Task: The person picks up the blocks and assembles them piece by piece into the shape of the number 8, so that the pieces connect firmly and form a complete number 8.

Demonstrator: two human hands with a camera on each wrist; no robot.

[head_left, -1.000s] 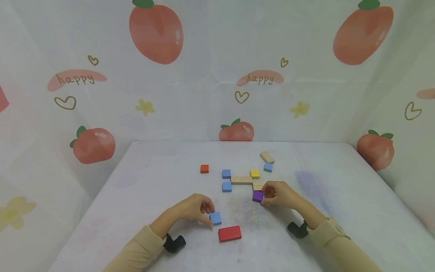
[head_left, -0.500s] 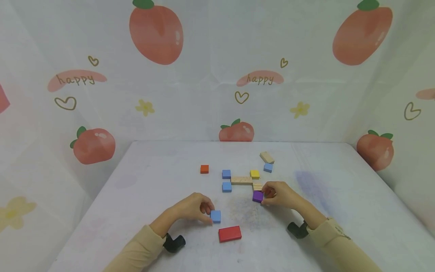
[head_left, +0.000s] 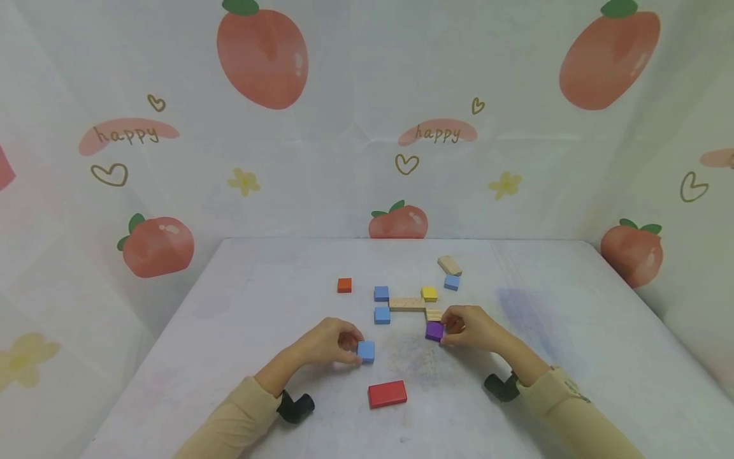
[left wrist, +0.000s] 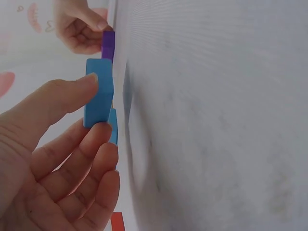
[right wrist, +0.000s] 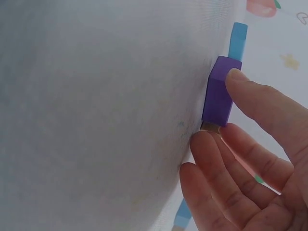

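Observation:
My left hand (head_left: pixel 329 342) pinches a light blue block (head_left: pixel 366 352) between thumb and fingers. In the left wrist view, that blue block (left wrist: pixel 98 94) appears raised off the tabletop. Farther right, my right hand (head_left: pixel 473 328) holds a purple block (head_left: pixel 434 331) by thumb and fingertips. The purple block lies at the near end of a short plain wooden block (head_left: pixel 433 315), which adjoins a longer wooden block (head_left: pixel 406 305). A yellow block (head_left: pixel 429 294) is just behind the wooden pair. Two blue blocks, one behind (head_left: pixel 381 293) and one nearer (head_left: pixel 381 315), flank the long block's left end.
A red rectangular block (head_left: pixel 387 394) lies nearest me, between the forearms. One orange-red block (head_left: pixel 345 285) sits at the back left. Toward the back right are another blue block (head_left: pixel 452 282) and a loose wooden block (head_left: pixel 450 265). Behind the white table (head_left: pixel 275 280) hangs a printed curtain (head_left: pixel 321 166).
My left hand has carried the blue block away from me and slightly right. The right hand stays where it was on the purple block; the other blocks have not moved.

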